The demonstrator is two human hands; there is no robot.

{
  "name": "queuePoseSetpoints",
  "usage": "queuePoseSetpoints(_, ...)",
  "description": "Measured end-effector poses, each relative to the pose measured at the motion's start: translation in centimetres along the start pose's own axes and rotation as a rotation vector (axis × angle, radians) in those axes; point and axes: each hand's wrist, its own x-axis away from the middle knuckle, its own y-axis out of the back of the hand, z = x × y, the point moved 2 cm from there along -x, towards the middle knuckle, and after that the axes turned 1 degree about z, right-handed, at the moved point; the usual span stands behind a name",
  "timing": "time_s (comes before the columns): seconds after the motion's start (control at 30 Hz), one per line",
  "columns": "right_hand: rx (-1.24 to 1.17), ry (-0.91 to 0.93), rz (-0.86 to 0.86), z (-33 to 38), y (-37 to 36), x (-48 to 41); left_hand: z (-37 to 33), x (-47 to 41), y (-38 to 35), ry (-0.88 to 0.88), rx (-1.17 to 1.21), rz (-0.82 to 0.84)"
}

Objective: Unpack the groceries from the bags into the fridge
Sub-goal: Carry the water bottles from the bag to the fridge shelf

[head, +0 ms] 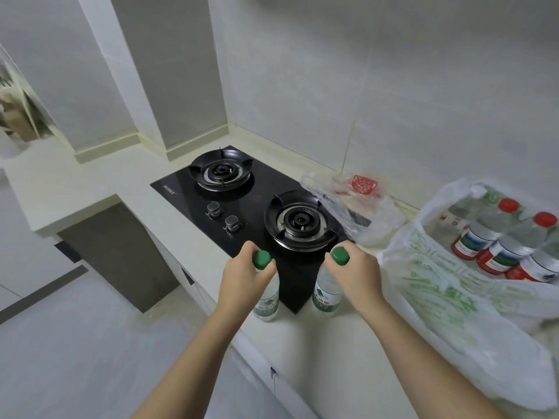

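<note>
Beside the black glass hob [242, 207], left hand [242, 273] and right hand [358, 272] each grip closed around a green-capped clear plastic water bottle: left bottle [267, 300], right bottle [325, 296].

Both bare forearms are reaching forward, roughly parallel. The left hand [245, 272] and the right hand [358, 272] are each curling their fingers closed in a knuckles-up grip.
</note>
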Motion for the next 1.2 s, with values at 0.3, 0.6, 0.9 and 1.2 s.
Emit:
queuePoseSetpoints(0.3, -0.046, 0.049, -0.136, -1.0, -0.9, 1.0, 1.5, 1.2, -0.8, -0.009, 0.123, -0.136)
queuePoseSetpoints(0.6, -0.439, -0.177, 0.018, -3.9, -4.5, 2.4, 5.6, 1.6, -4.2, -0.14, 0.338, -0.034)
queuePoseSetpoints(0.9, -0.529, -0.236, 0.028, -9.1, -9.2, 4.0, 10.6, 2.2, -9.2, 0.04, 0.456, 0.015)
queuePoseSetpoints(1.2, -0.418, -0.21, -0.026, -10.3, -11.1, 4.0, 14.3, 2.9, -11.9, 0.247, 0.354, 0.073)
